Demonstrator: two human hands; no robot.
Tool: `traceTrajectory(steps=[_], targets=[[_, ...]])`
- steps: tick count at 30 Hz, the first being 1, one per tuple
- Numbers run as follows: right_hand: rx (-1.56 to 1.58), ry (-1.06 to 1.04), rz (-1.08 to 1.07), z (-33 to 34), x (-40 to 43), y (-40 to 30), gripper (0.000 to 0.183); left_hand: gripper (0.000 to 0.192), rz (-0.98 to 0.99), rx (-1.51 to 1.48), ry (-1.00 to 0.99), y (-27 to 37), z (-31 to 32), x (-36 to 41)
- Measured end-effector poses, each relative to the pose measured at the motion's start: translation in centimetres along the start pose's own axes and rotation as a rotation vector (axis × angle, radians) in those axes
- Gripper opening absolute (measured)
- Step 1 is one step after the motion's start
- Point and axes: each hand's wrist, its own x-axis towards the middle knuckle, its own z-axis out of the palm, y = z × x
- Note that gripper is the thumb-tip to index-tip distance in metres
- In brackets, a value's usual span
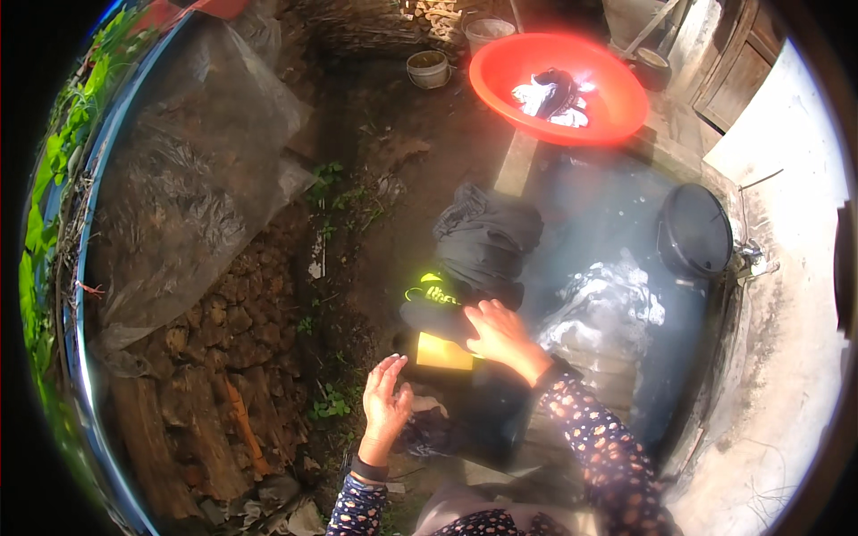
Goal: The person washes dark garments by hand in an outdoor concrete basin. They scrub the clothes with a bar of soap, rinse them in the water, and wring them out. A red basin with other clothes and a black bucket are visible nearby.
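Observation:
A dark garment with bright yellow-green lettering [439, 295] lies in front of me, and a yellow block, perhaps soap [444, 351], sits just below it. My right hand [499, 335] rests at the right edge of the dark cloth, beside the yellow block; whether its fingers grip anything is unclear. To the left of the block my left hand [387, 400] is raised with its fingers apart and nothing in it. Bunched dark grey cloth [489, 231] is piled beyond the lettered garment. Below the block, near my left hand, lies more dark, wet-looking fabric [429, 432].
A red basin [493, 87] with white and dark clothes stands at the top right. A black bucket [694, 231] stands below a wall tap [751, 251]. Suds [613, 305] spread over wet ground. Stacked firewood [194, 429], partly under plastic sheeting [188, 187], fills the left. A small bucket [429, 70] stands beyond.

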Motion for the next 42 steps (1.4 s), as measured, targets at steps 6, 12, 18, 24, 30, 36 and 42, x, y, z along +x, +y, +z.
traceTrajectory(steps=[6, 12, 18, 24, 30, 36, 42], targets=[[0.044, 0.009, 0.009, 0.0, -0.5, 0.6, 0.064, 0.054, 0.243, 0.19, -0.035, 3.0, 3.6, 6.8], [0.506, 0.131, 0.076, -1.4, 1.0, 4.3, 0.053, 0.045, 0.255, 0.262, -0.125, 2.6, 8.0, 10.2], [0.008, 0.275, 0.141, -0.3, 4.1, 5.6, 0.074, 0.042, 0.184, 0.241, -0.139, 1.4, 9.4, 10.6], [-0.051, 0.292, 0.164, 0.8, 5.7, 5.5, 0.078, 0.041, 0.21, 0.197, -0.101, 1.0, 9.6, 10.8], [-0.143, 0.303, 0.215, 0.9, 8.3, 6.4, 0.048, 0.04, 0.2, 0.186, -0.105, 0.9, 9.8, 10.9], [0.241, 0.528, 0.397, -0.5, 9.4, 8.3, 0.031, 0.04, 0.203, 0.176, -0.086, 0.7, 9.8, 10.8], [0.879, 0.579, 0.373, -3.5, 9.0, 9.4, 0.029, 0.041, 0.182, 0.209, -0.084, 1.0, 9.9, 10.9]])
